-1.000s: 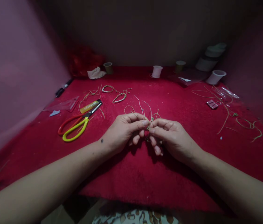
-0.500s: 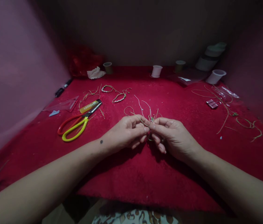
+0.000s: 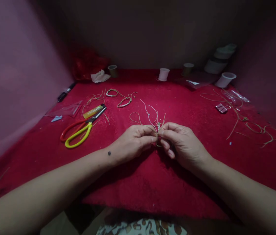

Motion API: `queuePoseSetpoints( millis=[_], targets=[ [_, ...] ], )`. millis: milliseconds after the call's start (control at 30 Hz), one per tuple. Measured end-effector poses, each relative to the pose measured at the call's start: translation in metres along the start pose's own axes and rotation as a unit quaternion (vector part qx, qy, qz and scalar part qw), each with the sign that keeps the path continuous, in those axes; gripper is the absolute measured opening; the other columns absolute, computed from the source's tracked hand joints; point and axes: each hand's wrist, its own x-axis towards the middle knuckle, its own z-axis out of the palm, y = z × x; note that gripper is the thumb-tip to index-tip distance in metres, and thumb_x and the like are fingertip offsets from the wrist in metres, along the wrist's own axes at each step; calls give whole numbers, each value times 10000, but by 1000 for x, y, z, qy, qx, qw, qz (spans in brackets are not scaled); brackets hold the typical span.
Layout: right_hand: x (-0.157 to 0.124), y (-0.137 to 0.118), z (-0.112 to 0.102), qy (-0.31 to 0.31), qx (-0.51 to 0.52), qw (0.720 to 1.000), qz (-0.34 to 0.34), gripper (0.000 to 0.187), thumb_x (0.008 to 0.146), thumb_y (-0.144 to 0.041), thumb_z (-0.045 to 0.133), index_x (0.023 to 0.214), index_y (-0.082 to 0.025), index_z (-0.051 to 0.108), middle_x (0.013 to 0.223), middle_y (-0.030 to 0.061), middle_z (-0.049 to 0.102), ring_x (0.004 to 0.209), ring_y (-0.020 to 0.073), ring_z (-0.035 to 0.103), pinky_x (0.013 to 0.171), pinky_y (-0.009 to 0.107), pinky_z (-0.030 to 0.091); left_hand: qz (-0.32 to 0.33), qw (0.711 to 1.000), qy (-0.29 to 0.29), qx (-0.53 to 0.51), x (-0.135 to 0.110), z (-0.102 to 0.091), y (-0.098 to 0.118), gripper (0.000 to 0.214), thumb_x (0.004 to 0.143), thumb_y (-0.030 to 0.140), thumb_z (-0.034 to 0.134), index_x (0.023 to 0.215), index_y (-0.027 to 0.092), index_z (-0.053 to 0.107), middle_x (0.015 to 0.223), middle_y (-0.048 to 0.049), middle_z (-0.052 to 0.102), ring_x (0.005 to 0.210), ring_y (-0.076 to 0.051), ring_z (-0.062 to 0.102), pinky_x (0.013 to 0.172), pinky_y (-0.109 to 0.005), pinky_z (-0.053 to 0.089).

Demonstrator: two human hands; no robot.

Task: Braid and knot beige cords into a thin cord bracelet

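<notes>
My left hand [image 3: 134,142] and my right hand [image 3: 180,142] meet fingertip to fingertip over the middle of a red felt surface [image 3: 138,182]. Both pinch a small knot of thin tan cord [image 3: 150,116] between thumb and forefinger. Loose ends of the cord stick up and curl away behind my fingers. What sits inside the pinch is too small to make out.
Red-and-yellow scissors [image 3: 80,129] and a yellow tube [image 3: 94,111] lie to the left. Two woven cord loops [image 3: 118,98] lie behind. More cord [image 3: 250,125] and a binder clip [image 3: 221,108] are on the right. Small cups [image 3: 163,74] line the back edge.
My hands have closed in slightly on the knot and my lower fingers have curled under. The view has shifted a little.
</notes>
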Motion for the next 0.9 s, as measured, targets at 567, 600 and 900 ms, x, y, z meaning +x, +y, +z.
queuePoseSetpoints(
  millis=[567, 600, 900],
  targets=[
    [7, -1, -7, -71, 45, 996, 29, 116, 826, -258, 506, 765, -164, 531, 549, -17, 581, 368, 94, 517, 334, 193, 400, -8, 997, 75, 7, 3, -8, 1, 273, 833, 400, 496, 711, 160, 543, 383, 55, 447, 299, -38, 309, 332, -163, 212],
    [7, -1, -7, -71, 50, 996, 32, 102, 824, -246, 501, 767, -165, 529, 549, -16, 585, 367, 96, 519, 333, 193, 401, -7, 997, 78, 4, 2, -8, 1, 271, 836, 396, 493, 708, 161, 541, 382, 54, 449, 299, -39, 310, 333, -165, 212],
    [5, 0, -6, -60, 39, 997, 35, 69, 754, -205, 585, 770, -171, 527, 541, -27, 594, 356, 89, 517, 327, 179, 409, 9, 998, 66, -20, 3, -10, 0, 100, 792, 242, 528, 828, 155, 562, 625, 4, 600, 375, -44, 438, 340, -160, 271]
  ],
)
